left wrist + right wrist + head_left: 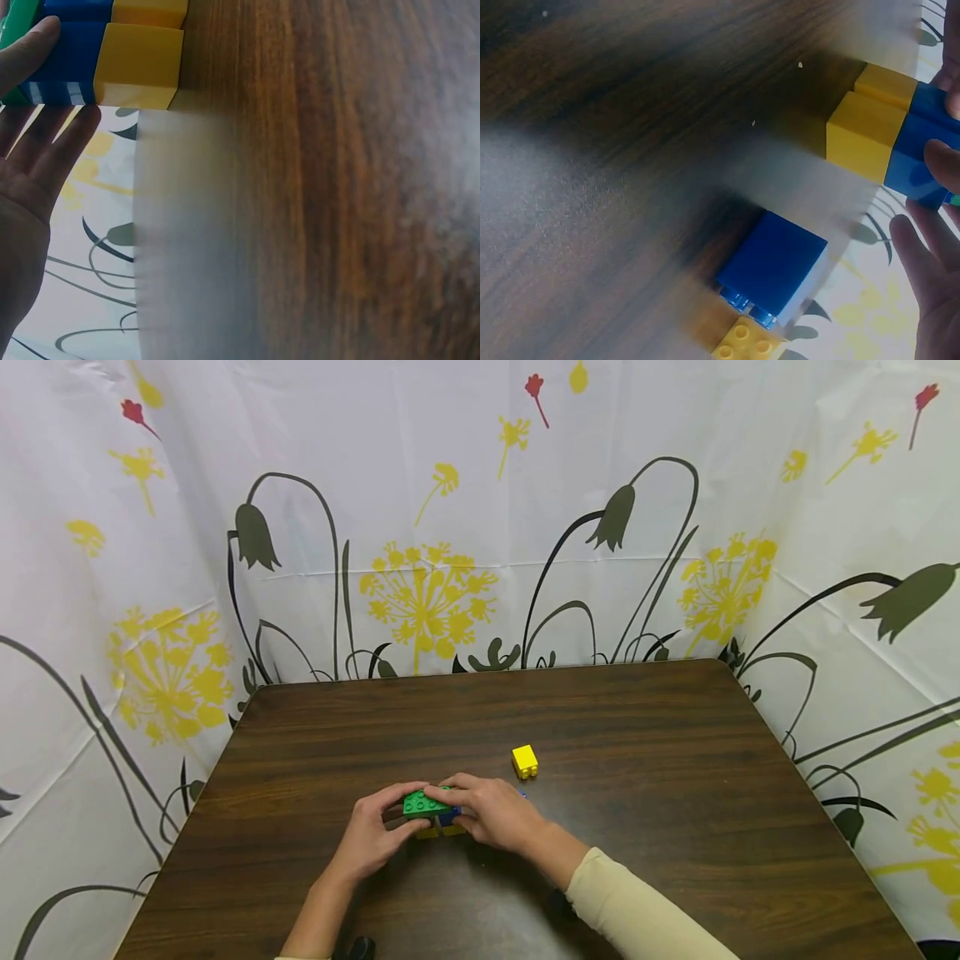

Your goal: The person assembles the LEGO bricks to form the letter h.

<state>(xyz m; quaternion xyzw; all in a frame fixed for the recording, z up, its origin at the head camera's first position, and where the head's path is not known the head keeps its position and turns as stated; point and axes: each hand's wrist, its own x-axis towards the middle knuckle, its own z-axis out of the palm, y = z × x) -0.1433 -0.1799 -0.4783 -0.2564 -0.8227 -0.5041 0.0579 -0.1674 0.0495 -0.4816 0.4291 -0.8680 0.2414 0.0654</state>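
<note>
Two yellow-and-blue columns of toy building bricks stand side by side, with a green building brick (420,806) laid across their top. Blue bricks (69,64) form the middle layer, over yellow bricks (866,135) at the table. My left hand (375,833) grips the stack from the left, thumb on the near side and fingers round the far side. From the right, my right hand (495,812) holds it too, thumb low against a blue brick and a finger lying over the green brick's top. The hands partly hide the stack.
Beyond my right hand a loose yellow brick (525,761) lies on the brown wooden table (645,735). Beside it is a loose blue brick (774,262), mostly hidden by the hand in the head view. A flower-patterned curtain (465,527) hangs round the table's back and sides.
</note>
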